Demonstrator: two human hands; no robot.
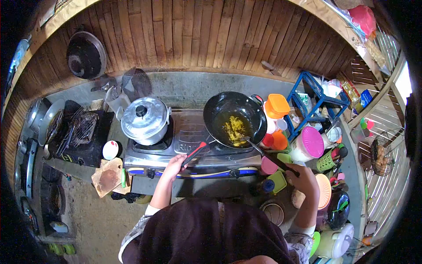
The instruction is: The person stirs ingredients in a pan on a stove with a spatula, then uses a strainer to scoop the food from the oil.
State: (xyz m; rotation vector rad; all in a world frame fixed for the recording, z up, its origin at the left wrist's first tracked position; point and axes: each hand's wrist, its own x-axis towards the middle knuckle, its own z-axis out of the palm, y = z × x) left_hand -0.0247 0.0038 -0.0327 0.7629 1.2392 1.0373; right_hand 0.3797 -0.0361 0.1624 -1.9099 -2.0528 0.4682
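Note:
A black wok (217, 110) sits on the right burner of the stove, tilted slightly in view. Yellow paste-like food (234, 127) lies in oil at its bottom. My left hand (176, 164) is closed around the wok's long black-and-red handle (194, 152). In my right hand (305, 178) is the dark handle of a metal spatula (266, 155). Its blade end dips into the wok at the edge of the food, and the tip is partly hidden there. A lidded aluminium pot (145, 121) stands on the left burner.
Left of the stove are a cutting board (107, 177) with a green item on it, a small white bowl (110, 150) and a charred grill (83, 125). Orange containers (277, 105), a pink-lidded tub (311, 143) and a blue rack (307, 103) crowd the right side.

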